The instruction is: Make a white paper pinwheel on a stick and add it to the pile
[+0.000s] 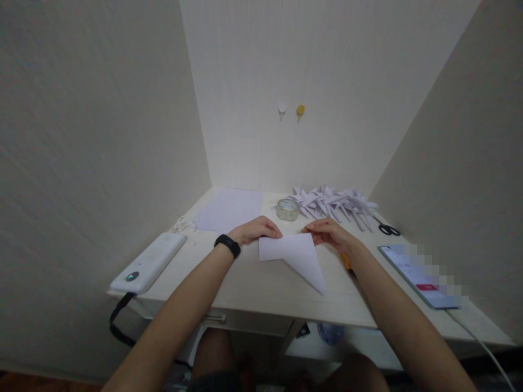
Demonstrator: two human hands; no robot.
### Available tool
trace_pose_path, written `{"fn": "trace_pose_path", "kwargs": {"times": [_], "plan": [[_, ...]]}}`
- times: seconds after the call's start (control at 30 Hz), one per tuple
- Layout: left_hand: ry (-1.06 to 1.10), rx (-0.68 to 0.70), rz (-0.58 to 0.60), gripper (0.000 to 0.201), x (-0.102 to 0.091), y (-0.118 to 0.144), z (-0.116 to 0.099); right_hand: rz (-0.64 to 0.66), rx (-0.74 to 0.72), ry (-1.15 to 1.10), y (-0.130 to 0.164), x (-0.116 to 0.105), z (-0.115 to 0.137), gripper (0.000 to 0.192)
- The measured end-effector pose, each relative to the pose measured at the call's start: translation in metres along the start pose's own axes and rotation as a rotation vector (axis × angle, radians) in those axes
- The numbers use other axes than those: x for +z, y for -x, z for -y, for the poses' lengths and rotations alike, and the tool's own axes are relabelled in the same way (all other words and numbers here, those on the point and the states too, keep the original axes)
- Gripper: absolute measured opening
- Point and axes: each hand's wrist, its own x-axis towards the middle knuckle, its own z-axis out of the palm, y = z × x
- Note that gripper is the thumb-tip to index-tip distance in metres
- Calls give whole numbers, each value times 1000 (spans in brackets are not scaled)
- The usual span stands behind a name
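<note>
A folded white sheet of paper [292, 247] is held just above the front middle of the table; its right side tapers to a point toward me. My left hand [261, 228] is closed on the paper's upper left edge, thumb and fingers together. At the upper right corner, my right hand [328, 233] pinches the paper with curled fingers. A roll of clear tape [288, 210] lies behind the paper, between the hands. Part of an orange-handled tool [346, 261] shows under my right wrist; the rest is hidden by the arm.
Folded paper pieces [333, 204] are heaped at the back right, beside black-handled scissors [389, 230]. A flat white sheet [231, 209] lies back left. A white power bank [149, 262] sits at the left edge, a cabled tablet or phone [420, 276] at the right.
</note>
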Motion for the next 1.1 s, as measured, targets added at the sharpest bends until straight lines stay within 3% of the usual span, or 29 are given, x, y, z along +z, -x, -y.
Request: {"fn": "trace_pose_path", "kwargs": {"times": [0.17,0.33,0.5,0.67,0.87,1.1], "plan": [[5,7,-28,22,7,0,-1,-99,-58,21,-5,23,-9,36],[4,-19,29,30,17,2,-2,-80,-77,-43,-9,39,-17,36],[-16,-36,51,34,22,2,-2,-142,-63,-67,-7,48,-16,37],[-98,20,65,28,20,1,-3,-128,-68,16,-5,43,-10,39],[-37,36,77,24,15,0,-3,-151,-49,-15,-1,27,-2,38],[17,-82,189,26,-4,4,0,-245,-55,-69,-2,11,2,36]]}}
